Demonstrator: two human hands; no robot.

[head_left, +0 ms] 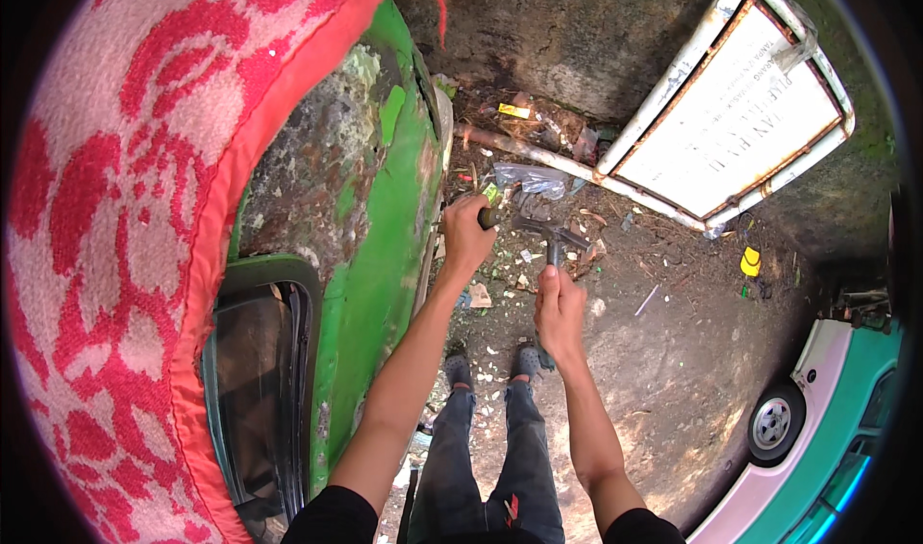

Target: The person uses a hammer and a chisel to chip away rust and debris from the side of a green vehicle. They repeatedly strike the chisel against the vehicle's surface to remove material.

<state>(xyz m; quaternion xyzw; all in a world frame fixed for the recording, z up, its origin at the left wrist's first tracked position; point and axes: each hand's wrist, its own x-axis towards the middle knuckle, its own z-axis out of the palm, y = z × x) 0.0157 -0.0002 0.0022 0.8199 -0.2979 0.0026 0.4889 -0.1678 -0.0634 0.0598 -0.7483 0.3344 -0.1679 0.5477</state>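
At the centre of the frame, the left hand (468,234) is holding a dark handle (487,218), its fingers closed around it beside the edge of the green car body (380,256). The far end of this tool is hiding behind the hand, so I cannot tell well if it is touching the metal. Slightly right and lower, the right hand (561,309) is gripping a hammer (554,246) firmly by its shaft; the hammer head is standing near the dark handle, with a gap between them.

The car body is blocking the left side, and a red and pale patterned cloth (115,227) is covering the far left of the frame. Above the hands, a clear plastic bag (534,179) and litter are lying before a pale pole (524,151). At upper right, a framed white board (721,111) is leaning near the rough wall (538,44).

The brown ground (673,352) is spreading widely right of the hammer, reaching toward a pink and teal vehicle (817,438), which is closing the lower right edge.
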